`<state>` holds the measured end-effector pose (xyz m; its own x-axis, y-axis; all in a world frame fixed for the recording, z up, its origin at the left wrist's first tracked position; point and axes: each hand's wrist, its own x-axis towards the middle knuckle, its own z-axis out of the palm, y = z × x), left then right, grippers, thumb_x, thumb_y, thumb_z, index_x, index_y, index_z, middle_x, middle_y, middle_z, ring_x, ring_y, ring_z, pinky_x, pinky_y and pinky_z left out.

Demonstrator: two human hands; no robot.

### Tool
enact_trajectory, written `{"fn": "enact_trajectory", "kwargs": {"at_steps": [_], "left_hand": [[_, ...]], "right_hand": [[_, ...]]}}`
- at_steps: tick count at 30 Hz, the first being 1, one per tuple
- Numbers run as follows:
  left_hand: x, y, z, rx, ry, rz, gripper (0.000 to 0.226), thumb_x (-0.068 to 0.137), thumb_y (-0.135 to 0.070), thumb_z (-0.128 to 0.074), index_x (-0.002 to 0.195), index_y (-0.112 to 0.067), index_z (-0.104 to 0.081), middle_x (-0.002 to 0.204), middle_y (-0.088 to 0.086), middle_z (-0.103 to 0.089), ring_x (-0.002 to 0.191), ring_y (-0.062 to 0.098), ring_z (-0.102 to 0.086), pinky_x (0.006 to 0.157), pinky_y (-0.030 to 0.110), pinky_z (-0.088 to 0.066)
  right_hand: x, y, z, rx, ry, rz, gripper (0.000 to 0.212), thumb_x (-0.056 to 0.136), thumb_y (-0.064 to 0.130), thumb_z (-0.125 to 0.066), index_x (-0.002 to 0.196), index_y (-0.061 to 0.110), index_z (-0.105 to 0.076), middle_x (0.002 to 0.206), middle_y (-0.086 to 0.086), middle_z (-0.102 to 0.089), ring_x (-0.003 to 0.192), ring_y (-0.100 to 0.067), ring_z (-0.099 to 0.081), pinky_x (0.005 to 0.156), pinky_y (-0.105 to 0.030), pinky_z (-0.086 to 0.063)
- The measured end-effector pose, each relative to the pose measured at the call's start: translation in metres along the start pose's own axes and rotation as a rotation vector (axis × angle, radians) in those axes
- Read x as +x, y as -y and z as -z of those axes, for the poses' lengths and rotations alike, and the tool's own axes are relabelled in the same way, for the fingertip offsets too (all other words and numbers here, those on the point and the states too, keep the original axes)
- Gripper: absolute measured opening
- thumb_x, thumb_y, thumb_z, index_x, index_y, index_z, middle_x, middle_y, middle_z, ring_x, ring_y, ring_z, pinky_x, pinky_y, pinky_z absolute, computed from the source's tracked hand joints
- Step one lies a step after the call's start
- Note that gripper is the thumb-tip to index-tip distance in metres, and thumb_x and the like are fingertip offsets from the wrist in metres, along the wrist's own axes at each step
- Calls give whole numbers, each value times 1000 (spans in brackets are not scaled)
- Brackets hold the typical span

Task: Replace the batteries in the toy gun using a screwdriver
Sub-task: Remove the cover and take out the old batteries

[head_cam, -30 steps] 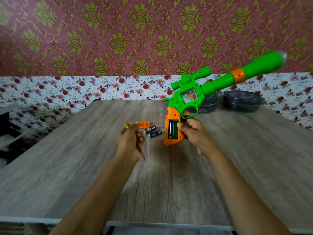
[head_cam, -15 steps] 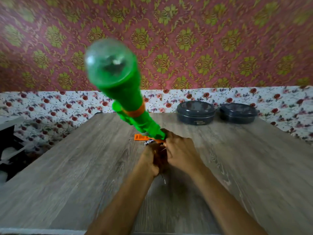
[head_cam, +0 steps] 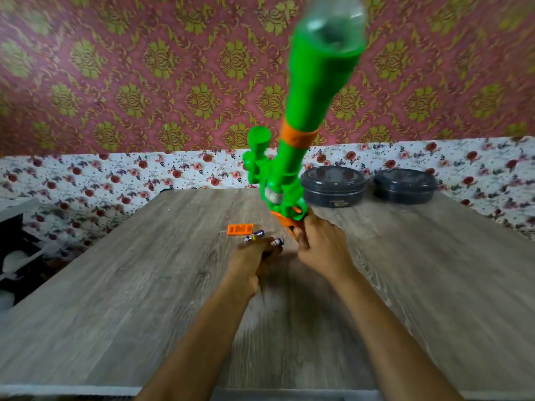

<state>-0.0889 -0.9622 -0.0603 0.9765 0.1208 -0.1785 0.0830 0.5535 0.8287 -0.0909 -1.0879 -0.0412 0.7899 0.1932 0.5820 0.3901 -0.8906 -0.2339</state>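
2 dark tins (head_cam: 333,185) stand behind toy gun (head_cam: 307,111).

On the table (head_cam: 115,285) we find the battery cover (head_cam: 240,229) just left of the batteries (head_cam: 254,235); two tins (head_cam: 333,186) stand side by side, far right.

Toy gun (head_cam: 307,91) is green and orange; table (head_cam: 144,285) grey woodgrain
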Motion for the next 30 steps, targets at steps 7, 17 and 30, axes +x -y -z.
{"fn": "enact_trajectory", "kwargs": {"at_steps": [7,17,30], "left_hand": [[11,-28,19,997,-143,-540,8,82,-4,-67,77,-10,-65,65,-1,-58,62,13,-57,49,5,-41],[32,-3,26,1688,-129,-842,15,85,-31,-63,85,-16,-60,85,3,-65,83,23,-62,57,29,-37],[16,-25,28,1395,-160,-813,21,86,-30,-54,100,-17,-64,101,1,-57,81,17,-57,61,26,-42]], "right_hand": [[11,-31,-20,674,-10,-367,18,87,6,-54,104,4,-60,99,-14,-66,93,-27,-61,82,-34,-46],[13,-39,-26,1171,84,-596,20,90,7,-53,74,16,-60,51,15,-64,55,1,-59,56,-18,-46],[15,-38,-30,1213,168,-623,17,88,12,-55,72,14,-59,46,12,-63,44,2,-58,44,-14,-43]]}}
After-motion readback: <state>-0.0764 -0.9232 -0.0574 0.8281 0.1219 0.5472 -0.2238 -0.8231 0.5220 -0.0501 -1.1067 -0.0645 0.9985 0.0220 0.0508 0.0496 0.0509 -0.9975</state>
